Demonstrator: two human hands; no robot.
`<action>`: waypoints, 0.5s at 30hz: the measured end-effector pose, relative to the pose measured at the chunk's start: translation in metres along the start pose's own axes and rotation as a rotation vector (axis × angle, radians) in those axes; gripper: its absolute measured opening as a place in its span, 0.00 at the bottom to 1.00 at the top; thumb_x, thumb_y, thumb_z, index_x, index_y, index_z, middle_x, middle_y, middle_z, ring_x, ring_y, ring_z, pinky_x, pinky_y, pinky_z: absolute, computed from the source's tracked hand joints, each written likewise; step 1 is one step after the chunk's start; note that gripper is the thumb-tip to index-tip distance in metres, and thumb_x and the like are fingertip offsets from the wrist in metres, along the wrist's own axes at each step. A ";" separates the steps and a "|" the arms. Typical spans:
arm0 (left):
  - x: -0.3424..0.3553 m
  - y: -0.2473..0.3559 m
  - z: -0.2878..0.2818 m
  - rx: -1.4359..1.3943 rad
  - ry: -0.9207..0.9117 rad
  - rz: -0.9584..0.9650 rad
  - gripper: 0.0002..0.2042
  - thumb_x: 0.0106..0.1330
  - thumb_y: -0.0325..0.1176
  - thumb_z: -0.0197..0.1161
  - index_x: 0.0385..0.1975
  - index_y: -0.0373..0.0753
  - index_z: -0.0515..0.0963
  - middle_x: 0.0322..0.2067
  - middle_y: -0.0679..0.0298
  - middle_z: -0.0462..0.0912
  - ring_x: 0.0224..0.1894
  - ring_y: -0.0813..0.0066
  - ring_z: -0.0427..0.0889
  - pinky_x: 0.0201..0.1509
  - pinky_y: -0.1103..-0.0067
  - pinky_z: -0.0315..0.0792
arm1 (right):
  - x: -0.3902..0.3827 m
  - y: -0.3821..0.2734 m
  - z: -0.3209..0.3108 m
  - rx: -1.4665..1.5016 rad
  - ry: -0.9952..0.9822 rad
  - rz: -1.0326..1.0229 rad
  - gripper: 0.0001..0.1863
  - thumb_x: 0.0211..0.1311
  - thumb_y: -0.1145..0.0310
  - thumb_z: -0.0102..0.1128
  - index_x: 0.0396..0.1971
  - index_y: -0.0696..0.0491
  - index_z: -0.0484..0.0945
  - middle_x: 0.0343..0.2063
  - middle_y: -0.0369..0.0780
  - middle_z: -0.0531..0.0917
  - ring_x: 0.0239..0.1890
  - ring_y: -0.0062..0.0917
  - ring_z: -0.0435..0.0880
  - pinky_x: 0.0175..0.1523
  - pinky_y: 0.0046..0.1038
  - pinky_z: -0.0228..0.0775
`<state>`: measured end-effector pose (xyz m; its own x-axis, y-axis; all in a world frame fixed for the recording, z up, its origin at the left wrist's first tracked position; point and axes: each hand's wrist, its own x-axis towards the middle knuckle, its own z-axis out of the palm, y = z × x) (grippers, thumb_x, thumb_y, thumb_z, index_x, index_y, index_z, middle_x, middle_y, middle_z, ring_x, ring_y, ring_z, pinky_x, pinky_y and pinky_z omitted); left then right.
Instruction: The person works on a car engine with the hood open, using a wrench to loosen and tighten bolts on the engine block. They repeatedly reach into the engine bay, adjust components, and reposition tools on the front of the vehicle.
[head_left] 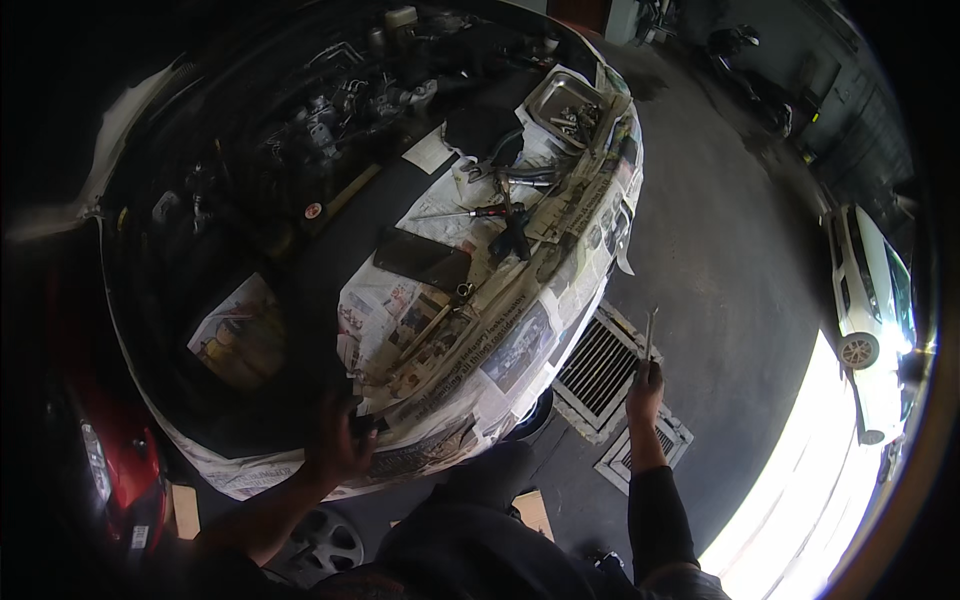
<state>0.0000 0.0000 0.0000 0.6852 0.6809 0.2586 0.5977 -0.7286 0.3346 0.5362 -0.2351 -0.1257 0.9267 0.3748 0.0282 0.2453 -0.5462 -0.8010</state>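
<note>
In my right hand [645,392] is a metal wrench [651,330], held upright beside the car's front, above a floor grate. My left hand [340,440] rests at the lower front edge of the open engine bay, fingers apart, by a small dark part. Newspaper [500,350] covers the front edge. On it lie a screwdriver [450,214], pliers [525,175], a dark flat object [420,258], several other tools and a metal tray [550,95] of small metal parts. The engine [325,125] is in shadow at the upper left.
A red car [125,470] stands at the left. A white car [865,280] is at the right, by bright light. A dark two-wheeler [750,80] stands along the wall. Floor grates [595,370], a wheel [330,540] and cardboard [533,515] are on the floor below.
</note>
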 end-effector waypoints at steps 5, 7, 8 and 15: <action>0.008 0.015 -0.004 -0.032 0.112 0.039 0.30 0.61 0.37 0.74 0.62 0.35 0.74 0.55 0.42 0.76 0.56 0.41 0.79 0.61 0.54 0.76 | 0.087 -0.174 0.024 0.186 -0.061 -0.453 0.17 0.87 0.63 0.50 0.39 0.60 0.78 0.29 0.47 0.82 0.32 0.38 0.78 0.42 0.39 0.72; 0.025 0.026 -0.012 -0.043 0.111 0.034 0.30 0.59 0.38 0.76 0.61 0.37 0.76 0.55 0.47 0.78 0.57 0.44 0.79 0.62 0.55 0.76 | 0.107 -0.230 0.052 0.253 -0.102 -0.646 0.16 0.87 0.64 0.49 0.40 0.60 0.78 0.29 0.48 0.82 0.31 0.41 0.78 0.40 0.40 0.72; 0.040 0.036 -0.013 -0.010 0.117 0.038 0.30 0.58 0.38 0.77 0.60 0.38 0.77 0.56 0.46 0.78 0.57 0.45 0.79 0.61 0.56 0.76 | 0.115 -0.251 0.067 0.256 -0.164 -0.699 0.16 0.87 0.63 0.49 0.42 0.59 0.79 0.30 0.50 0.83 0.30 0.45 0.78 0.39 0.41 0.72; 0.261 0.043 0.035 0.402 -0.078 0.055 0.28 0.70 0.36 0.66 0.70 0.39 0.74 0.69 0.54 0.75 0.75 0.54 0.69 0.83 0.55 0.59 | 0.138 -0.292 0.153 0.054 -0.338 -0.971 0.13 0.83 0.64 0.54 0.47 0.60 0.80 0.39 0.58 0.83 0.44 0.59 0.80 0.50 0.55 0.68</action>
<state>0.2193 0.1432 0.0501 0.7407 0.6438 0.1918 0.6639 -0.7452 -0.0624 0.5488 0.0903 0.0204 0.2050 0.8326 0.5146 0.8246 0.1363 -0.5491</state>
